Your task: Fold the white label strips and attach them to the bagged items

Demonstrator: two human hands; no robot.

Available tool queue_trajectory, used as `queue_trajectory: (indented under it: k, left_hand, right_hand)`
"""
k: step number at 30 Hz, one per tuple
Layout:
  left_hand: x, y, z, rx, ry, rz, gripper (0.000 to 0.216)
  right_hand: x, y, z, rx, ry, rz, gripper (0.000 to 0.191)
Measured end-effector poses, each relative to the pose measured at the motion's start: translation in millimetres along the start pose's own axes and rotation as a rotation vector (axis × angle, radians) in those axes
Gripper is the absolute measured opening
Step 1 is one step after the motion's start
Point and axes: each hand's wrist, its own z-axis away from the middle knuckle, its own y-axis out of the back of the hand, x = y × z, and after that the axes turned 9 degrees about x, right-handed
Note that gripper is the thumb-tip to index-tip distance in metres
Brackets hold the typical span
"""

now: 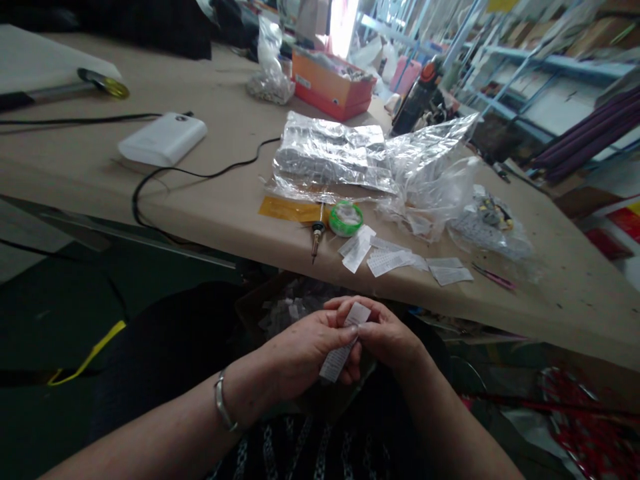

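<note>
Both my hands meet below the table's front edge, over my lap. My left hand [305, 350] and my right hand [387, 337] pinch one narrow white paper strip [345, 343] between fingers and thumbs. The strip runs slanted, its top end sticking up between my fingertips. A silver bracelet [223, 403] circles my left wrist. Under my hands lies an open box of small pale pieces [290, 310], partly hidden. More white paper strips [385, 257] lie scattered on the table edge just above my hands.
On the brown table [225, 200]: a soldering iron [317, 237], a green solder reel [345, 218], silver foil bags [330, 157], crumpled clear plastic [435, 167], pink tweezers [493, 277], a white power bank [163, 138] with black cable, an orange box [330, 87]. Shelving stands at the back right.
</note>
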Motion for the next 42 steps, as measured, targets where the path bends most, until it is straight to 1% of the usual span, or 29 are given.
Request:
queue_trajectory:
  k: [3, 5, 7, 10, 11, 12, 14, 18, 22, 24, 27, 29, 32, 34, 36, 39, 42]
  left_hand:
    - [-1.9, 0.1, -0.8, 0.046, 0.0, -0.006, 0.019]
    - [-1.5, 0.7, -0.8, 0.061, 0.001, 0.0, 0.019]
    - [-0.2, 1.6, -0.2, 0.071, 0.002, 0.019, 0.019]
    - [0.9, 3.2, 1.0, 0.101, 0.002, 0.044, 0.019]
    - [0.7, 3.7, 1.1, 0.104, 0.0, 0.048, 0.018]
    - [0.2, 4.3, 1.1, 0.106, -0.003, 0.051, 0.018]
    - [-1.5, 5.6, 0.4, 0.101, -0.014, 0.057, 0.017]
    - [-3.9, 7.3, -1.1, 0.088, -0.013, 0.065, 0.018]
    - [-2.7, 7.8, -0.3, 0.082, -0.016, 0.059, 0.018]
    - [-1.9, 7.9, 0.1, 0.091, -0.019, 0.051, 0.017]
    - [-1.6, 8.4, -0.2, 0.121, -0.035, 0.051, 0.017]
    - [-2.1, 9.2, -0.9, 0.122, -0.061, 0.061, 0.018]
    - [-3.8, 11.2, -2.1, 0.135, -0.099, 0.06, 0.018]
    - [-5.0, 12.3, -2.3, 0.154, -0.114, 0.033, 0.02]
    - [-5.5, 12.8, -1.7, 0.171, -0.133, 0.015, 0.024]
    - [-4.6, 13.2, 0.4, 0.187, -0.156, 0.023, 0.023]
    - [-2.2, 16.2, 2.2, 0.221, -0.203, 0.003, 0.019]
  right_hand:
    - [3.3, -3.9, -1.4, 0.005, 0.023, 0.007, 0.029]
    - [3.9, -6.7, 0.3, 0.034, 0.05, 0.081, 0.032]
    - [2.1, -8.9, 3.9, 0.138, 0.139, 0.231, 0.036]
    - [-3.5, -10.4, 10.4, 0.37, 0.389, 0.603, 0.036]
    - [-5.2, -10.5, 12.0, 0.414, 0.457, 0.726, 0.036]
    - [-6.5, -10.5, 13.1, 0.436, 0.503, 0.828, 0.036]
    - [-7.6, -10.4, 13.9, 0.437, 0.551, 0.948, 0.037]
    - [-6.8, -11.7, 11.9, 0.414, 0.564, 1.02, 0.032]
    - [-6.0, -15.3, 10.6, 0.399, 0.547, 1.026, 0.027]
    - [-5.3, -16.7, 10.9, 0.404, 0.543, 1.009, 0.028]
    - [-3.8, -17.9, 10.9, 0.448, 0.502, 0.901, 0.032]
    - [-3.7, -18.3, 9.2, 0.485, 0.411, 0.729, 0.03]
    - [-5.5, -19.5, 3.1, 0.489, 0.221, 0.437, 0.016]
    - [-7.2, -20.7, -2.2, 0.467, 0.124, 0.32, 0.014]
    - [-8.3, -22.1, -7.1, 0.453, 0.072, 0.273, 0.015]
    - [-8.7, -25.0, -13.0, 0.438, 0.053, 0.251, 0.015]
    - [-9.9, -29.9, -18.8, 0.426, 0.083, 0.257, 0.013]
